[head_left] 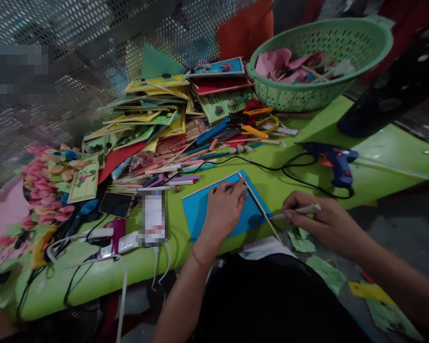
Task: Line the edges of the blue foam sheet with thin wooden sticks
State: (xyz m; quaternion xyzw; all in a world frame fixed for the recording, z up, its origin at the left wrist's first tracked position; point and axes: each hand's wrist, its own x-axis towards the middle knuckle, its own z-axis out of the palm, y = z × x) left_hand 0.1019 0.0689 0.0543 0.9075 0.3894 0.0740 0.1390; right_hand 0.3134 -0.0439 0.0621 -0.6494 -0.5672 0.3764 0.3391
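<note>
A blue card [196, 216] lies near the front edge of the green table, with a thin wooden strip along its top edge. Another thin wooden stick [260, 206] runs down its right side and pokes out past the lower corner. My left hand [224, 205] rests on the card, fingers bent and fingertips pinning this stick near its upper end. In my right hand [312, 216], just right of the card, is a pale pen [307, 208]; its tip is close to the stick at the card's lower right corner. Whether the tip touches is too small to tell.
A blue glue gun [338, 162] with a black cord lies at the right. Behind are pens and scissors [259, 125], stacked decorated cards [157, 102] and a green basket [307, 93] of scraps. Phones, a power strip [114, 236] and paper flowers [45, 186] occupy the left.
</note>
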